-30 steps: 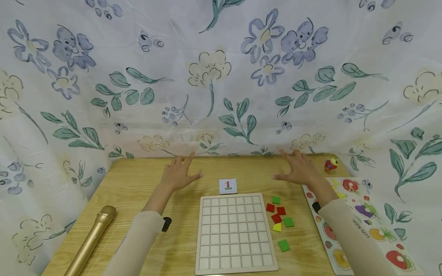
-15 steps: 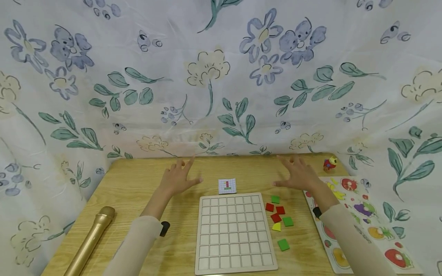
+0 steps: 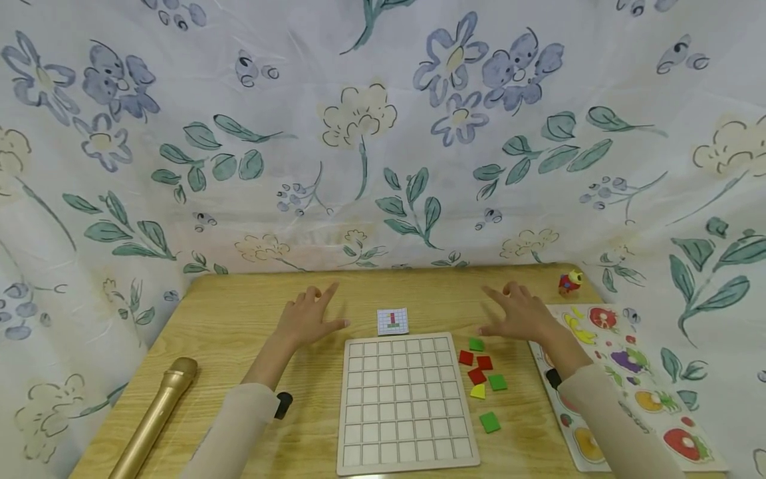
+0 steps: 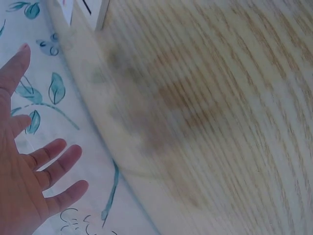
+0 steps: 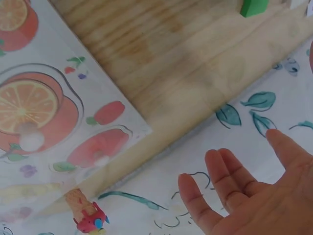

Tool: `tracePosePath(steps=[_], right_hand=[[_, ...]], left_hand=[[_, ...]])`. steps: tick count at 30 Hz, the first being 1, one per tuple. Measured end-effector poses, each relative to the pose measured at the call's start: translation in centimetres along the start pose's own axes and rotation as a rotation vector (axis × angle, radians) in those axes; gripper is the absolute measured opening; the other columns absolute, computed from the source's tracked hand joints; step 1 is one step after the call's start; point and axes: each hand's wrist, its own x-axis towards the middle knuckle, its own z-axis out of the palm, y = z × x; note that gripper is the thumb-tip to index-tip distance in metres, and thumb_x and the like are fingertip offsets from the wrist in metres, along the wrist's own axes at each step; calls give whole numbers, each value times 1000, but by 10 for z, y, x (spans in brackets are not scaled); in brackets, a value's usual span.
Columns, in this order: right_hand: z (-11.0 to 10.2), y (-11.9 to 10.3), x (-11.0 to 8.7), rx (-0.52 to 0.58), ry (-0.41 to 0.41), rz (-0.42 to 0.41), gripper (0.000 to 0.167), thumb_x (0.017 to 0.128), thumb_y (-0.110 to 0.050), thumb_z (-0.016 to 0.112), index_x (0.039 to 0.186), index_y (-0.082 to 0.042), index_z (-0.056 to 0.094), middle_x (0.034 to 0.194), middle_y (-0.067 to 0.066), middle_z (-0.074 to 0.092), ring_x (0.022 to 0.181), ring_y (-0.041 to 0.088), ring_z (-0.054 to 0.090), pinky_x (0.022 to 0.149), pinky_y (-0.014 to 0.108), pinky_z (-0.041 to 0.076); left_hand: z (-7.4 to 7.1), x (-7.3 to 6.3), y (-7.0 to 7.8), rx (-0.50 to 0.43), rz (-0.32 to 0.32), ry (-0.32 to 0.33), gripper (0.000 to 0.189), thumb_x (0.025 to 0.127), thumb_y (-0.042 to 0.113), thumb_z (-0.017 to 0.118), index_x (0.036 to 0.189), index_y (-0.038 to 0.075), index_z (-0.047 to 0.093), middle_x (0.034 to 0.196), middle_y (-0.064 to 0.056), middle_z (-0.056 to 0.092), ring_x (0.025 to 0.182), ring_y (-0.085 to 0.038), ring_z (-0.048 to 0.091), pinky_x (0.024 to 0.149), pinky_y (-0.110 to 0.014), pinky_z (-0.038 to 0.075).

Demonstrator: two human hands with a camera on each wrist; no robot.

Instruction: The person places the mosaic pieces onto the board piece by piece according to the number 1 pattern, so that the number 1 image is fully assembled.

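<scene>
Both hands hover over the far part of the wooden table, fingers spread, holding nothing. My left hand [image 3: 308,316] is left of a small printed card [image 3: 392,321] that shows a grid with red and green squares. To the right of the card, my right hand [image 3: 517,313] hangs near a green square tile [image 3: 476,344]. A white grid board [image 3: 408,402] lies in front of the card. Beside its right edge are several loose tiles, among them a red tile [image 3: 477,376], a yellow quarter-round piece [image 3: 478,392] and another green tile [image 3: 489,422].
A gold microphone [image 3: 157,416] lies at the left. On the right, a fruit puzzle board [image 3: 634,386] sits partly under the right forearm. A small red and yellow toy figure [image 3: 570,282] stands at the back right corner. Floral cloth [image 3: 359,179] hangs behind the table.
Both hands have come slightly down and nearer in the head view, their fingers still spread. The board, card and tiles have kept their places on the table.
</scene>
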Motion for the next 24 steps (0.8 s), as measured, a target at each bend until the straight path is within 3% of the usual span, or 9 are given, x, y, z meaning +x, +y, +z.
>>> tracePosePath(steps=[8,12,16,24], right_hand=[[6,0,-8,34,-13,-11,94,77,-63,74,151,-13,43,122,24,49,110,41,48,81,60,46],[9,0,-12,47,-28,-23,94,77,-63,75,150,-13,44,120,22,49,104,36,49,70,48,47],[12,0,-15,52,-53,-14,95,76,-63,75,150,-14,44,119,20,48,93,29,48,57,34,38],[18,-2,-23,46,-47,-28,89,76,-59,77,147,-14,49,113,17,52,90,25,49,61,35,43]], left_hand=[[4,-6,-1,22,22,-15,86,90,56,64,158,17,28,132,-23,49,120,-45,50,97,-65,39],[8,-10,-1,26,41,-28,84,89,55,66,156,17,33,129,-23,51,117,-44,52,95,-64,40],[11,-14,-2,17,54,-45,83,88,54,68,155,17,37,125,-21,53,111,-41,55,93,-64,41],[19,-16,-4,12,65,-44,81,87,55,69,153,18,40,124,-20,53,107,-38,56,92,-64,43]])
